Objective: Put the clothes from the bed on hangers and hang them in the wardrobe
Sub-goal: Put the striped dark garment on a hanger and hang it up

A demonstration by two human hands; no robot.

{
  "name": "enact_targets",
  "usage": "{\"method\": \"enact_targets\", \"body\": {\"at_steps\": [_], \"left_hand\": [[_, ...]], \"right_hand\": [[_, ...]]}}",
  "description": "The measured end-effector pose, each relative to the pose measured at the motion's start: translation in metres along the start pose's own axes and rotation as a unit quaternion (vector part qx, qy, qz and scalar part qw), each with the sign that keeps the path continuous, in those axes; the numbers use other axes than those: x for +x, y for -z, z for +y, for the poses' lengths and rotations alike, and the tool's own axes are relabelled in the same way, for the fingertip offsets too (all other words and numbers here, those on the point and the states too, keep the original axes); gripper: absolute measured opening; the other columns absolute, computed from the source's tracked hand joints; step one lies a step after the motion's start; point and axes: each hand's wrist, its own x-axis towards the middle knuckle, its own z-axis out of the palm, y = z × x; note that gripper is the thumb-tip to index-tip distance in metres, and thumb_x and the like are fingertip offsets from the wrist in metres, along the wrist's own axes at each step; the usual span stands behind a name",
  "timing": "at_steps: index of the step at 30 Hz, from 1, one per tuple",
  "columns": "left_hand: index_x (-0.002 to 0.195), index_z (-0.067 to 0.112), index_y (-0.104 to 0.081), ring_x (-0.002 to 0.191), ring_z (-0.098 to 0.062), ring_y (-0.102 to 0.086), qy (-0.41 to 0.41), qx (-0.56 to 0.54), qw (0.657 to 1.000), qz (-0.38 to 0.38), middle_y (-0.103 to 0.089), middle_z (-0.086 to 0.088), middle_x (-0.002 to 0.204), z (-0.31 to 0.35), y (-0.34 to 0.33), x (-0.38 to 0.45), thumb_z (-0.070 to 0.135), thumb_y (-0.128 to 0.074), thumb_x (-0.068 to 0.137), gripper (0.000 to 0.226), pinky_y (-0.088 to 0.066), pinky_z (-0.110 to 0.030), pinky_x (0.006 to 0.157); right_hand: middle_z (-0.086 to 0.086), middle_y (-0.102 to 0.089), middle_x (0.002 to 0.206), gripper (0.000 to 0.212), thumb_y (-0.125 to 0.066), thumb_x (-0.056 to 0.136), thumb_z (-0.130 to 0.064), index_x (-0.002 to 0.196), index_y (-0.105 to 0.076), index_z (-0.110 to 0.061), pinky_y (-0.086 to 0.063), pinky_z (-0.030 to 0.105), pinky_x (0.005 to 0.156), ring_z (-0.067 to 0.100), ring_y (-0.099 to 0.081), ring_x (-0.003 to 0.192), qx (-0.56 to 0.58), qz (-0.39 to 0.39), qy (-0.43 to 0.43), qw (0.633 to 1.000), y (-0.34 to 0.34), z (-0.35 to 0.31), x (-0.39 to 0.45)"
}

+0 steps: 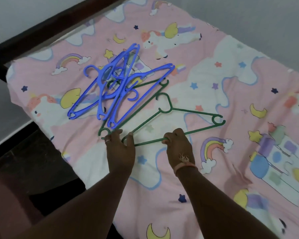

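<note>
A soft, slightly rumpled pink bedsheet printed with unicorns, rainbows and stars covers the bed, and on it lie thin, smooth plastic hangers: a tangled heap of blue hangers overlapping a green hanger, and beside them a second green hanger, a slim triangle with a curled hook. The right hand, arm stretched forward, curls its fingers around the bottom bar of that second green hanger. The left hand reaches out with fingers spread and nearly straight, fingertips touching the hanger ends nearest the person.
</note>
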Motion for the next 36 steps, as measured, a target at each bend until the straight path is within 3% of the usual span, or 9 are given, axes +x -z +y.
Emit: {"method": "enact_targets", "body": {"at_steps": [5, 12, 15, 19, 23, 26, 29, 32, 36], "left_hand": [[0.117, 0.012, -0.068, 0.108, -0.028, -0.060, -0.041, 0.036, 0.996, -0.067, -0.067, -0.010, 0.109, 0.018, -0.037, -0.027, 0.025, -0.055, 0.102, 0.023, -0.038, -0.028, 0.086], [0.097, 0.016, -0.069, 0.086, -0.020, -0.058, -0.086, 0.041, 0.976, -0.194, -0.068, -0.004, 0.096, 0.063, -0.080, -0.074, 0.006, -0.052, 0.099, 0.019, -0.035, -0.023, 0.070], [0.098, 0.012, -0.069, 0.091, -0.023, -0.058, -0.024, 0.040, 0.986, -0.163, -0.069, -0.006, 0.102, 0.082, -0.098, -0.104, 0.002, -0.051, 0.093, 0.021, -0.036, -0.026, 0.075], [0.117, 0.007, -0.065, 0.114, -0.036, -0.060, 0.096, 0.093, 0.987, -0.094, -0.064, -0.016, 0.119, 0.077, -0.104, -0.136, 0.006, -0.050, 0.095, 0.027, -0.044, -0.035, 0.090], [0.128, 0.010, -0.060, 0.126, -0.039, -0.050, 0.145, 0.240, 0.957, -0.078, -0.054, -0.017, 0.132, 0.053, -0.098, -0.151, 0.016, -0.047, 0.098, 0.033, -0.041, -0.042, 0.099], [0.119, 0.014, -0.063, 0.124, -0.042, -0.049, 0.068, 0.229, 0.971, -0.029, -0.058, -0.019, 0.131, 0.053, -0.099, -0.162, 0.017, -0.051, 0.095, 0.027, -0.037, -0.046, 0.099], [0.118, 0.015, -0.064, 0.120, -0.044, -0.051, -0.087, 0.240, 0.967, -0.009, -0.062, -0.019, 0.126, 0.058, -0.103, -0.172, 0.018, -0.054, 0.088, 0.031, -0.036, -0.052, 0.097], [0.117, 0.015, -0.063, 0.111, -0.043, -0.053, -0.219, 0.210, 0.948, -0.095, -0.061, -0.018, 0.120, 0.076, -0.109, -0.185, 0.015, -0.059, 0.092, 0.025, -0.041, -0.050, 0.092], [0.112, 0.010, -0.064, 0.100, -0.037, -0.058, -0.346, 0.127, 0.910, -0.189, -0.063, -0.016, 0.109, 0.114, -0.127, -0.218, 0.005, -0.056, 0.093, 0.022, -0.044, -0.043, 0.087]], "right_hand": [[0.007, -0.052, 0.088, 0.020, -0.065, 0.081, 0.003, 0.074, -0.064, -0.015, -0.040, 0.031, 0.056, 0.029, -0.058, 0.067, 0.001, 0.044, -0.022, 0.999, 0.029, 0.032, -0.028], [0.003, -0.058, 0.095, 0.014, -0.066, 0.085, -0.012, 0.088, -0.074, -0.023, -0.054, 0.039, 0.058, 0.028, -0.065, 0.074, -0.037, 0.092, -0.119, 0.988, 0.075, 0.099, -0.099], [0.004, -0.058, 0.094, 0.015, -0.071, 0.084, -0.008, 0.090, -0.075, -0.021, -0.054, 0.036, 0.058, 0.028, -0.065, 0.075, -0.026, 0.102, -0.138, 0.985, 0.084, 0.120, -0.114], [0.008, -0.063, 0.109, 0.025, -0.064, 0.084, -0.003, 0.100, -0.076, -0.018, -0.053, 0.034, 0.081, 0.030, -0.065, 0.095, -0.015, 0.047, -0.109, 0.993, 0.071, 0.133, -0.112], [0.021, -0.053, 0.140, 0.039, -0.053, 0.087, -0.006, 0.122, -0.067, -0.014, -0.049, 0.050, 0.099, 0.043, -0.055, 0.121, -0.018, 0.017, -0.082, 0.996, 0.052, 0.122, -0.109], [0.017, -0.045, 0.146, 0.041, -0.056, 0.090, -0.005, 0.130, -0.060, -0.015, -0.045, 0.047, 0.102, 0.039, -0.047, 0.126, -0.050, 0.005, -0.053, 0.997, 0.051, 0.121, -0.120], [0.014, -0.057, 0.122, 0.031, -0.061, 0.088, -0.008, 0.118, -0.066, -0.014, -0.054, 0.045, 0.085, 0.036, -0.057, 0.103, -0.033, 0.102, -0.089, 0.990, 0.064, 0.125, -0.129], [0.012, -0.060, 0.102, 0.017, -0.062, 0.088, -0.013, 0.104, -0.069, -0.012, -0.052, 0.042, 0.072, 0.033, -0.058, 0.085, -0.066, 0.164, -0.130, 0.976, 0.090, 0.138, -0.140], [0.012, -0.058, 0.092, 0.009, -0.059, 0.088, -0.011, 0.093, -0.066, -0.011, -0.049, 0.041, 0.068, 0.034, -0.058, 0.078, -0.059, 0.192, -0.203, 0.958, 0.129, 0.162, -0.158]]}}
